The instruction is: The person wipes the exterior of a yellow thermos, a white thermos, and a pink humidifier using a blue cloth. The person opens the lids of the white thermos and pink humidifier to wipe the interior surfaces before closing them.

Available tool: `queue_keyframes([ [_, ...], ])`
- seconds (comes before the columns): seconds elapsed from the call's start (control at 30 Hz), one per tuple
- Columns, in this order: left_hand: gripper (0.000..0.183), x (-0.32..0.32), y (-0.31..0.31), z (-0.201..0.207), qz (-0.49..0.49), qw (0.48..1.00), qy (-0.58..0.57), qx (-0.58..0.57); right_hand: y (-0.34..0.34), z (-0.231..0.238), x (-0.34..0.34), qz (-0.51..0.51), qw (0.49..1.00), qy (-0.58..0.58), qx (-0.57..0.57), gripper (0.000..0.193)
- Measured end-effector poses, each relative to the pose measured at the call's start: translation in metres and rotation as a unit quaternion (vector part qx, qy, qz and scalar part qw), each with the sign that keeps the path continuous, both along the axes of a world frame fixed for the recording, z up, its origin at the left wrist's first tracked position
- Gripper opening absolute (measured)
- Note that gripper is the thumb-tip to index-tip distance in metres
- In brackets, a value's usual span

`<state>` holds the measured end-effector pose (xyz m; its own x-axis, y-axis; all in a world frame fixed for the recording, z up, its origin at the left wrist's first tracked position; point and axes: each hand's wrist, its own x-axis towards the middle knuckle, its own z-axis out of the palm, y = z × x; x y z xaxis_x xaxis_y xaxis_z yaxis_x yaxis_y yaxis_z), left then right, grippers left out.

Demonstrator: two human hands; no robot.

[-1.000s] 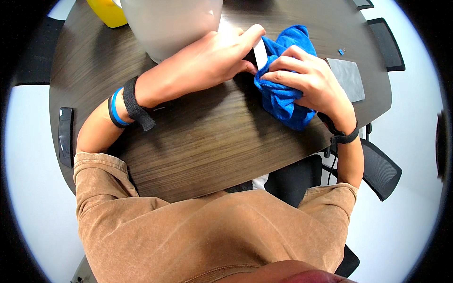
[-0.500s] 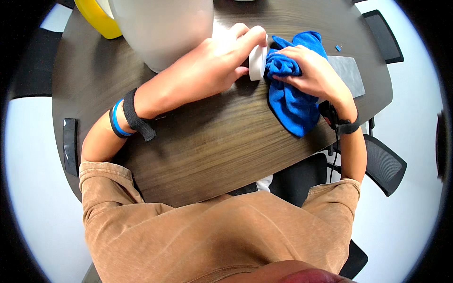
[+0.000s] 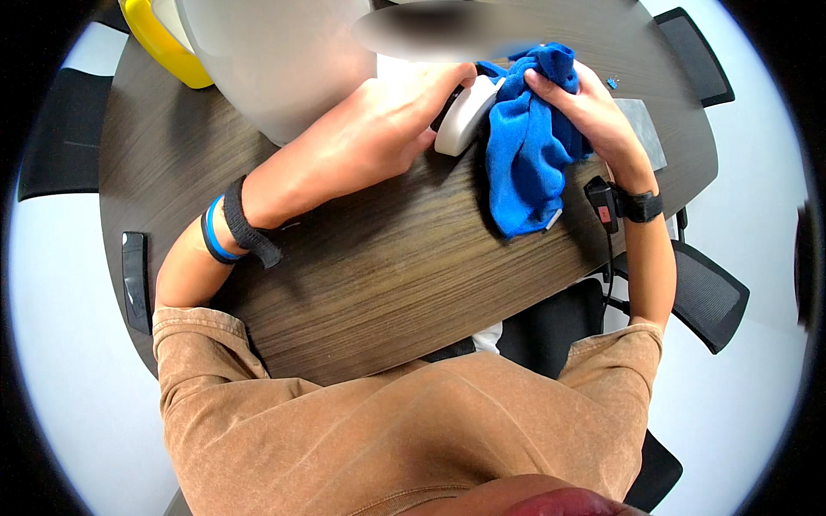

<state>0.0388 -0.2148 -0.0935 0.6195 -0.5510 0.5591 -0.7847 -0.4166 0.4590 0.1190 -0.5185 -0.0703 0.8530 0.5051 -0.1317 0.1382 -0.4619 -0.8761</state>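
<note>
My left hand is closed around a white, rounded, disc-like object with a black part near the fingers. Its exact kind does not show. A crumpled blue cloth is gripped in my right hand, thumb on the near side and fingers mostly hidden behind the folds. The cloth hangs toward me in loose folds, a small pale tag at its lower edge. Its left side meets the edge of the white object; whether it presses there I cannot tell.
On the dark wooden table a large whitish container stands beyond my left forearm, beside a yellow-edged one. A black slim device lies at the left edge. A grey flat sheet and small blue clip-like piece lie right.
My right hand has shifted slightly right, lifting and gathering the cloth. The white object has tilted in my left hand, and its black part now shows.
</note>
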Motion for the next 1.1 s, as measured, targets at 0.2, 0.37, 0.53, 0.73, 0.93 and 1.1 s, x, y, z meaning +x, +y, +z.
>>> queue_keyframes([
  [0.2, 0.067, -0.002, 0.002, 0.001, -0.007, 0.999, 0.028, 0.042, 0.008, 0.0, -0.006, 0.154, 0.975, -0.153, -0.052, 0.059],
  [0.37, 0.065, -0.006, -0.001, 0.005, -0.018, 0.998, 0.024, 0.056, 0.022, 0.002, -0.005, 0.18, 0.94, -0.279, -0.077, 0.054],
  [0.53, 0.061, -0.007, 0.001, 0.005, -0.019, 0.998, 0.009, 0.06, 0.027, 0.015, -0.005, 0.195, 0.929, -0.287, -0.131, 0.049],
  [0.73, 0.056, -0.007, -0.002, -0.001, -0.006, 0.998, -0.006, 0.059, 0.021, 0.015, -0.003, 0.223, 0.897, -0.344, -0.167, 0.044],
  [0.93, 0.065, -0.008, 0.001, 0.002, -0.03, 0.996, -0.027, 0.084, 0.019, 0.006, 0.003, 0.235, 0.929, -0.274, -0.08, 0.043],
  [1.1, 0.069, -0.008, 0.003, 0.003, -0.019, 0.997, 0.024, 0.076, 0.011, 0.005, 0.012, 0.14, 0.9, -0.356, -0.207, 0.041],
])
